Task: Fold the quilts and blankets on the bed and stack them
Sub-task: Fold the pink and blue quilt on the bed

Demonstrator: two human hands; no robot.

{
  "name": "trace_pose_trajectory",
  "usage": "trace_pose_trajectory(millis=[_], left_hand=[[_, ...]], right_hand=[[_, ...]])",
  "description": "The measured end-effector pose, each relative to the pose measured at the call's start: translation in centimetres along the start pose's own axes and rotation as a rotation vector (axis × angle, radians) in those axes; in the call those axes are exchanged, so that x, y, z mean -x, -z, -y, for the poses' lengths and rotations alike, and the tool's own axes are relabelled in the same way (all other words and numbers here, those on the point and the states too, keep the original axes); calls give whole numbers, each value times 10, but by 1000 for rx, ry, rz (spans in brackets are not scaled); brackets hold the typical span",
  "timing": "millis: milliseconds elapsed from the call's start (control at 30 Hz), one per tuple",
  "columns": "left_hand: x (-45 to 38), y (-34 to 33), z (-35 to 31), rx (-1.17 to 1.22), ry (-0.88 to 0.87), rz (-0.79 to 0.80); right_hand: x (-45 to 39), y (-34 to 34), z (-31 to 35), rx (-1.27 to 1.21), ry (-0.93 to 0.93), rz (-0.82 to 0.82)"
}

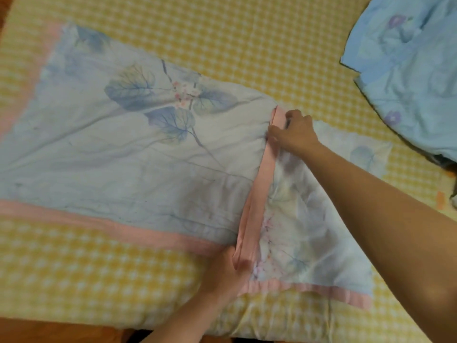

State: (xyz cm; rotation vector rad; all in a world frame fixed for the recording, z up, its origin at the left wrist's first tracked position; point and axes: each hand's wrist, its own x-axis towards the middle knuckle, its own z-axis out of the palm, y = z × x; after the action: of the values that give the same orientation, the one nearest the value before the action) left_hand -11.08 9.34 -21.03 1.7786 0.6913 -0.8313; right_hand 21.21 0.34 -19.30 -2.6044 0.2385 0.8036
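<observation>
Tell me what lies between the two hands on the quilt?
In the head view, the quilt's folded pink border runs from the left hand to the right hand.

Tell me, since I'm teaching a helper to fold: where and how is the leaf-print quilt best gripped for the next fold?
Grip the pink-bordered folded edge of the leaf-print quilt at its two ends, as the right hand and left hand do. That edge is raised and layered, so pinching from above likely catches every layer.
</observation>
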Motion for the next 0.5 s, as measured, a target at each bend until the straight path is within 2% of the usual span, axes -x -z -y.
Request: trace_pose_trajectory(millis=[167, 233, 333, 433, 500], left_hand=[[7, -4, 16, 83, -3, 145], [12, -2, 13, 112, -20, 164], [23, 16, -1, 233, -105, 193], [35, 68, -13, 367, -131, 129], [41, 122, -15, 408, -116, -16]], right_hand=[[8, -30, 9, 164, -166, -17], [8, -24, 9, 155, -197, -93], [7, -3, 8, 70, -252, -290], [15, 23, 40, -3, -221, -430], [21, 31, 85, -144, -178, -496]])
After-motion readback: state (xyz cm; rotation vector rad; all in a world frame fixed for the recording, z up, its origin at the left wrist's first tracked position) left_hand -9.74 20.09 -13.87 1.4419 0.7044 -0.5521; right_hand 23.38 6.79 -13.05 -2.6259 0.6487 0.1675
